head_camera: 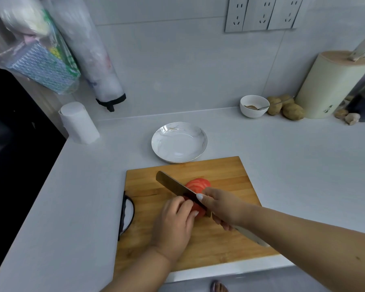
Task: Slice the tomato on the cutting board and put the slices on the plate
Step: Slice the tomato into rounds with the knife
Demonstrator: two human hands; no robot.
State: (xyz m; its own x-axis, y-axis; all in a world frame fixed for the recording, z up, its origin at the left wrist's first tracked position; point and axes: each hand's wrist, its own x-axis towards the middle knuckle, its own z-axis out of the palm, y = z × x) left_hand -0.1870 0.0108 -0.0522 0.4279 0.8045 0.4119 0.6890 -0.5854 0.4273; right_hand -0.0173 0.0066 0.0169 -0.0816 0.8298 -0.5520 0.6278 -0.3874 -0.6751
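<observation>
Both hands work: our left hand [175, 222] pinches the tomato [198, 208] beside the knife [177, 187], gripped by our right hand [221, 207]; curled fingertips [195, 213] risk a nick.

counter [282, 157]: pale grey | on it: cutting board [230, 245], plate [179, 144], bowl [253, 106], potatoes [287, 107]

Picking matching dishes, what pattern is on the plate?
White with grey marbling and a thin gold rim; head view.

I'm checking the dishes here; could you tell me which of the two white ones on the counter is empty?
The marbled plate just behind the cutting board is empty. The small bowl by the potatoes holds brown powder and a spoon.
</observation>
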